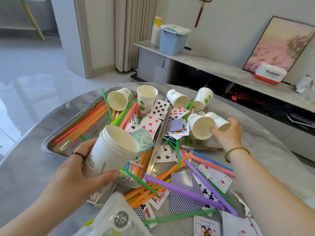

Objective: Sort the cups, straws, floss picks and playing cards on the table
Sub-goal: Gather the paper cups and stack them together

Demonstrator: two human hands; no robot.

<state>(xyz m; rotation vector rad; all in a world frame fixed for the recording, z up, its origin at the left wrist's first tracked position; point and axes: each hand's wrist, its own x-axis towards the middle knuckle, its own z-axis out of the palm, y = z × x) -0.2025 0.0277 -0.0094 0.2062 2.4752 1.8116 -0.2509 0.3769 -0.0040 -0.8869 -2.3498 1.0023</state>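
My left hand [85, 165] grips a nested stack of white paper cups [112, 150], tilted with its mouth toward me. My right hand [228, 132] pinches the rim of a tipped paper cup [202, 125] beside another lying cup [219, 120]. Several more cups [147, 97] stand or lie across two steel trays [58, 132]. Coloured straws [88, 121] fill the left tray and spill over the table in front. Playing cards [160, 109] lie scattered on the trays and the table. Pale green floss picks [143, 142] sit in a heap behind the cup stack.
A clear plastic bag [115, 217] lies at the near table edge. Behind the round marble table [30, 176] runs a low cabinet with a blue lidded bin [173, 40], a stack of cups [156, 31], a framed picture [281, 46] and a Panasonic box [271, 73].
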